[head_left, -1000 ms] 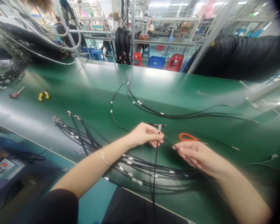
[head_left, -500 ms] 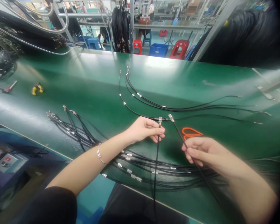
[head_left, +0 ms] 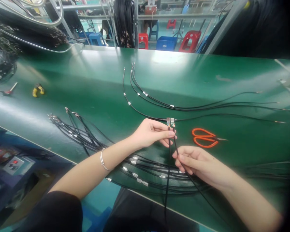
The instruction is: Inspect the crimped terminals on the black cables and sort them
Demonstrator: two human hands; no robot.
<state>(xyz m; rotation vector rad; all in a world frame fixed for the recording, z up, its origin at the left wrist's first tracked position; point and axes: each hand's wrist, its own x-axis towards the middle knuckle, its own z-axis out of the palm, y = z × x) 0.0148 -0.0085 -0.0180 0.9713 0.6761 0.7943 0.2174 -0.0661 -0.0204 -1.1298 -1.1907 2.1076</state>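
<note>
Between thumb and fingers, my left hand (head_left: 157,132) pinches a black cable (head_left: 168,167) just below its small connector (head_left: 168,121). A second black cable (head_left: 192,178) is gripped by my right hand (head_left: 192,159), a little below its own connector (head_left: 172,122). The two connectors stand upright side by side, and the second cable's upper part lies against my left fingertips. Beneath my hands runs a bundle of black cables (head_left: 149,166) with white tags. Orange-handled scissors (head_left: 205,138) lie just beyond my right hand.
Several tagged cables (head_left: 159,100) curve across the green table (head_left: 99,83) beyond my hands. Yellow-handled pliers (head_left: 38,90) and a small red-handled tool (head_left: 9,89) lie at the left. Metal frames with hanging black cables (head_left: 124,24) stand along the far edge.
My right hand has moved left, bringing its cable's connector beside the one in my left hand. The scissors have come into fuller view. The camera view has shifted slightly.
</note>
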